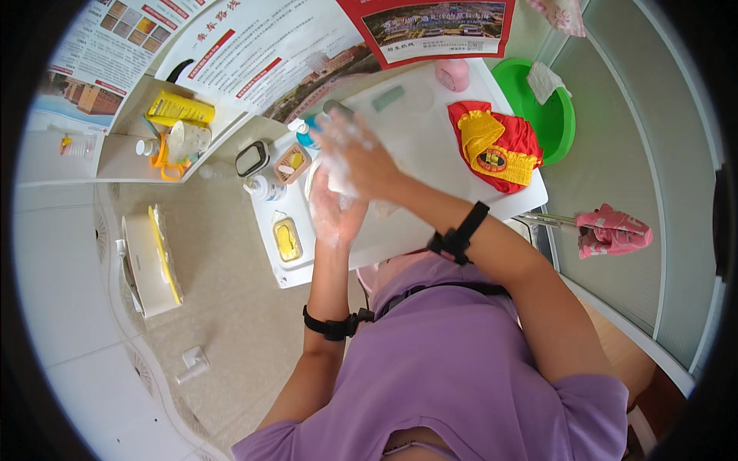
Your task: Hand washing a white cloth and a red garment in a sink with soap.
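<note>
Over the left part of a white washbasin (pixel 415 138), both my hands are close together and covered in suds. My left hand (pixel 336 216) has its palm turned up under a white, foamy thing (pixel 341 180), perhaps a cloth, which lies between the hands. Above it, the fingers of my right hand (pixel 363 158) are spread and blurred, and its palm is hidden. To the right, red and yellow satin shorts (pixel 500 148) lie on the basin's rim. Left of my hands are a blue pump bottle (pixel 307 135), a soap dish (pixel 292 163), a white pump bottle (pixel 268 188) and a dish with yellow soap (pixel 286 239).
A green plastic basin (pixel 562 124) with a pale cloth stands beyond the shorts. A pink container (pixel 453 75) stands at the back edge. Shelves with a yellow tube (pixel 181 108) are at upper left. A pink cloth (pixel 616 231) hangs on a rail at right.
</note>
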Motion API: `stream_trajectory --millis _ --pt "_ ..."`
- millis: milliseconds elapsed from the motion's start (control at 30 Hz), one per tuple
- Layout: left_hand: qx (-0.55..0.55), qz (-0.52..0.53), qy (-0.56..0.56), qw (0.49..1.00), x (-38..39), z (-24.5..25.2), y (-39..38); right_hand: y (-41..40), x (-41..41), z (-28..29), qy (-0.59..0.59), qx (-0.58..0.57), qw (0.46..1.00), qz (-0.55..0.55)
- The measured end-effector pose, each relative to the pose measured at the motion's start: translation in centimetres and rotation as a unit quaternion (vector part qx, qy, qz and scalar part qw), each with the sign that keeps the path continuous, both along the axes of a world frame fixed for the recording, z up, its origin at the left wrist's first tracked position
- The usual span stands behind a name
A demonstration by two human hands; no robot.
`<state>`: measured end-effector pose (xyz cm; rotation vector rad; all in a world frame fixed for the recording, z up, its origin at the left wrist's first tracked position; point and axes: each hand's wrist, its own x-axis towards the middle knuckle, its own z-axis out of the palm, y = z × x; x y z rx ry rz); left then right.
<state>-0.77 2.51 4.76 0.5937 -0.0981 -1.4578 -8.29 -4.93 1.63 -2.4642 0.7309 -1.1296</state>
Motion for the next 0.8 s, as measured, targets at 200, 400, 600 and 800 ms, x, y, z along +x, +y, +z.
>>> stream_trajectory --millis 200,400,600,800 --pt "-0.111 -0.037 -0.022 0.993 0.8 -0.7 -0.5 4.2 1.4 -0.2 -0.050 0.084 0.995 0.033" --pt "0.042 -0.019 -0.154 0.987 0.1 0.8 0.7 0.4 -0.4 1.6 -0.229 0.405 0.883 -0.061" --pt "0.076 -0.048 -0.324 0.942 0.6 -1.0 0.7 -0.6 -3.9 2.1 -0.324 0.793 0.495 0.144" --pt "0.076 -0.068 -0.351 0.931 0.4 -1.0 1.1 -0.9 -2.5 -1.1 -0.432 0.622 0.620 0.203"
